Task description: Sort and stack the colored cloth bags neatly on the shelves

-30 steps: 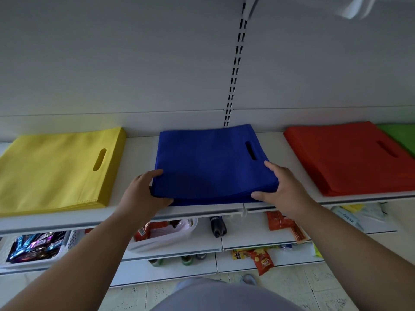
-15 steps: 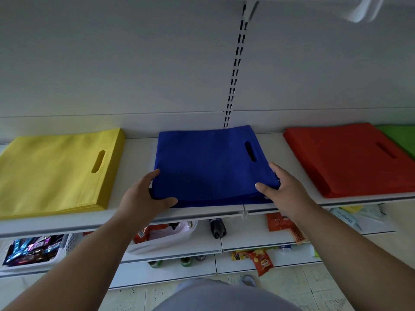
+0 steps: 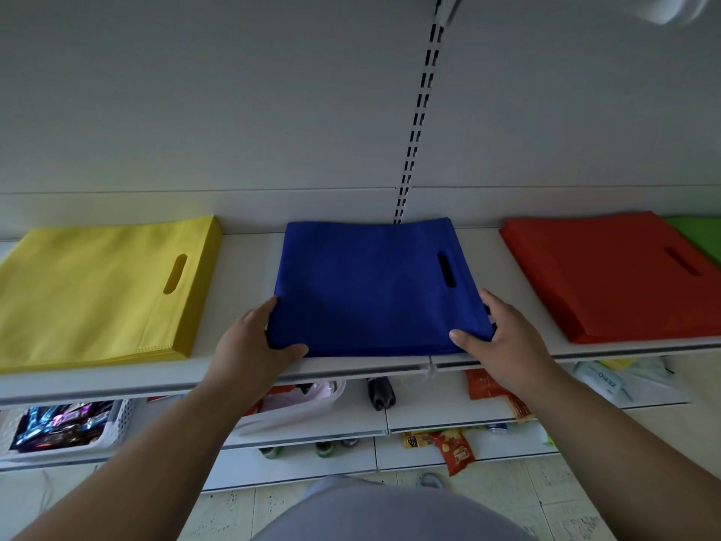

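Observation:
A stack of blue cloth bags [image 3: 370, 283] lies flat in the middle of the white shelf [image 3: 249, 267]. My left hand [image 3: 253, 341] grips its near left corner, thumb along the front edge. My right hand [image 3: 503, 337] grips the near right corner, thumb on top. A yellow stack [image 3: 97, 290] lies to the left and a red stack [image 3: 612, 275] to the right. A green bag [image 3: 698, 236] shows at the far right edge.
The shelf's back panel has a slotted upright [image 3: 421, 111] behind the blue stack. Lower shelves hold a white basket of wrapped sweets [image 3: 66, 423], a dark bottle [image 3: 380, 392] and snack packets [image 3: 456, 451]. Tiled floor lies below.
Both hands have closed in tighter on the blue stack's near corners, and the stack has shifted slightly back on the shelf.

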`<state>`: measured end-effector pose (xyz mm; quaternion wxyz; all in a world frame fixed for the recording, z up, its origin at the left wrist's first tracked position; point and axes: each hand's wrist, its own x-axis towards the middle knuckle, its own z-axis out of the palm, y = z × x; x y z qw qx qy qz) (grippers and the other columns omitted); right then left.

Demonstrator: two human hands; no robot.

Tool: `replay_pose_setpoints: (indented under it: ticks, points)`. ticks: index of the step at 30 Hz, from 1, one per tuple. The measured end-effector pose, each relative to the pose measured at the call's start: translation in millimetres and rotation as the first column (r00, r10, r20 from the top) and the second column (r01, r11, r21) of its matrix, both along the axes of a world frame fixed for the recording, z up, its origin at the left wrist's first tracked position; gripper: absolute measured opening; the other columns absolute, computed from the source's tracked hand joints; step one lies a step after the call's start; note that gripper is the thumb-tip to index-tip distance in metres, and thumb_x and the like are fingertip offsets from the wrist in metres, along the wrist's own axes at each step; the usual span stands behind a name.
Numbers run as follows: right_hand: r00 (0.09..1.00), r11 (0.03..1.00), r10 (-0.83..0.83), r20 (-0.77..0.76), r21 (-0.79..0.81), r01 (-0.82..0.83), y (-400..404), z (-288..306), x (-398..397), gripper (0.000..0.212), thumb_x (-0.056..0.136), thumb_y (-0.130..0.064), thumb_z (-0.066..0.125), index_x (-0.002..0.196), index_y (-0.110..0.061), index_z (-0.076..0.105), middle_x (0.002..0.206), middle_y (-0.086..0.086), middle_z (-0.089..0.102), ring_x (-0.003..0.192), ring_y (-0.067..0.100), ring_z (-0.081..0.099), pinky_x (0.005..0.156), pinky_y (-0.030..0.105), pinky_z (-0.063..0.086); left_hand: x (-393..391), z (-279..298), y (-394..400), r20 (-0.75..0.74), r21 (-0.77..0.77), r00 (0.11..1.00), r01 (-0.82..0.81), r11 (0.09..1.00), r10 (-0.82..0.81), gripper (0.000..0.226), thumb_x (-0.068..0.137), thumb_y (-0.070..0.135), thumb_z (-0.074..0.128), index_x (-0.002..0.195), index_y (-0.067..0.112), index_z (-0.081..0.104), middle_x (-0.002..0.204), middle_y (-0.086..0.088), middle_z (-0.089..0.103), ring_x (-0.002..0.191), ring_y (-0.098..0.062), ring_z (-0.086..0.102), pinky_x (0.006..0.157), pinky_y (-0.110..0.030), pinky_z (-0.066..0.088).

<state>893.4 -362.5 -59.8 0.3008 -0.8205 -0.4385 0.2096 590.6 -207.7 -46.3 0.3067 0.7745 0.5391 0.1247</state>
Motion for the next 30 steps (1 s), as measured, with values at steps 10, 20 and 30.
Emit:
replay_pose_setpoints:
  ticks: [10, 20, 30]
  points:
    - [0.978, 0.975, 0.062, 0.201, -0.221, -0.017, 15.1, 10.0, -3.9, 0.062, 0.076, -0.052, 0.068, 0.126, -0.029, 0.038, 0.098, 0.003, 0.053, 0.077, 0.017, 0.059, 0.068, 0.037, 0.057, 16.3, 10.2, 1.3, 0.002, -0.165, 0.979, -0.203, 0.965, 0.206, 0.060, 0.092, 0.040, 0.060, 0.144, 0.020, 0.039, 0.127, -0.005, 0.048, 0.104, -0.023, 0.057, 0.082, -0.037, 0.055]
    - [0.812, 0.951, 0.167, 0.560, -0.309, 0.018, 14.7, 20.3, -22.9, 0.073, 0.089, -0.051, 0.058, 0.149, -0.021, 0.030, 0.149, 0.005, 0.032, 0.131, 0.026, 0.035, 0.105, 0.041, 0.035, 27.6, 24.0, 19.8, 0.152, -0.522, 0.874, -0.325, 0.789, 0.461, 0.027, 0.095, 0.033, 0.058, 0.109, 0.010, 0.058, 0.099, -0.010, 0.064, 0.090, -0.025, 0.063, 0.079, -0.040, 0.056]
    - [0.844, 0.982, 0.133, 0.519, -0.186, -0.040, 11.5, 9.3, -26.8, 0.047, 0.089, -0.037, 0.064, 0.132, -0.018, 0.057, 0.143, 0.006, 0.044, 0.127, 0.028, 0.040, 0.103, 0.043, 0.038, 30.0, 22.1, 7.6, 0.129, -0.352, 0.927, -0.289, 0.890, 0.352, 0.010, 0.094, 0.031, 0.056, 0.092, 0.022, 0.052, 0.097, -0.008, 0.060, 0.085, -0.023, 0.060, 0.063, -0.031, 0.048]
